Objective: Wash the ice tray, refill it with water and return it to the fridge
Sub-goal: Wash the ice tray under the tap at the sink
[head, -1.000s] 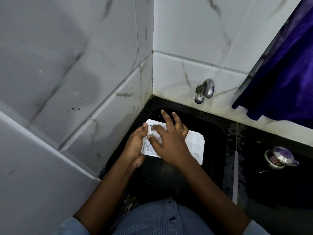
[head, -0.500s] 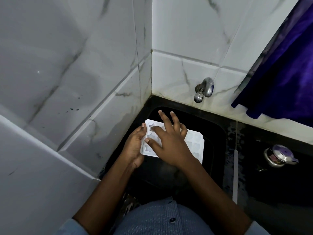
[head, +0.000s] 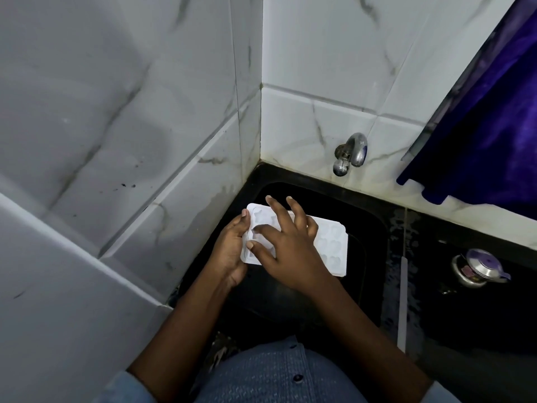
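Right hand [head: 290, 251]: fingers spread flat across the tray's moulds; compared with a second ago, barely shifted, so rubbing is judged ongoing.
Left hand [head: 232, 251]: wrapped around the tray's left edge, held as before.
Ice tray [head: 331, 245]: kept level over the black sink [head: 372, 225].
Tap [head: 350, 154]: no water seen; refilling is not yet begun.

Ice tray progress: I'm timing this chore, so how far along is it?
Early. Done: the white ice tray is out of the fridge, over the black sink. In hand: left hand grips its end, right hand fingers spread across the cells. Left: no water visibly runs from the tap; refilling and returning remain.
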A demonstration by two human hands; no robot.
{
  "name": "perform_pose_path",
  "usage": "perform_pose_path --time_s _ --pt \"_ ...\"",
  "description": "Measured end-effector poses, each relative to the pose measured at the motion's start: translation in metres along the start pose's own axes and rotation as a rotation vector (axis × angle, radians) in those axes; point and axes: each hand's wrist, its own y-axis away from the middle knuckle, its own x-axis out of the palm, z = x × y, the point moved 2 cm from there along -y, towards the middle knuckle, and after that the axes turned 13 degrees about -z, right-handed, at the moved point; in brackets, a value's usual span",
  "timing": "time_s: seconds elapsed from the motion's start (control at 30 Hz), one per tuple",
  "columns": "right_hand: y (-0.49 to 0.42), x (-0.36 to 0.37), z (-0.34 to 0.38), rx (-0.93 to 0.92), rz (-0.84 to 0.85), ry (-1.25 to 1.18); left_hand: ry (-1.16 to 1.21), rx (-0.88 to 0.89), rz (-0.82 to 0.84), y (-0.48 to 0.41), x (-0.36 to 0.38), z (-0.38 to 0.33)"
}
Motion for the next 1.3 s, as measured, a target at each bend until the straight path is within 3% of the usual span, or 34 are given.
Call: perform_pose_path --time_s 0.27,0.4,0.57,0.73,0.87,1.3 --pt "0.004 0.009 0.006 0.019 0.160 0.073 0.028 -0.012 0.042 0.005 -0.003 -0.007" --pt "0.004 0.004 0.007 0.004 0.009 -0.007 0.019 0.008 -0.008 0.004 -0.004 -0.004" --pt "0.004 0.006 0.010 0.020 0.106 0.081 0.021 0.007 -0.019 0.005 -0.003 -0.003" --pt "0.007 0.004 0.010 0.029 0.020 0.044 0.028 0.011 -0.005 0.005 -0.006 -0.001" --pt "0.006 0.006 0.011 0.036 0.134 0.075 0.035 -0.009 -0.002 0.005 -0.004 -0.001" --pt "0.006 0.001 0.007 0.041 0.090 0.056 0.026 0.002 -0.006 -0.007 -0.005 0.006"
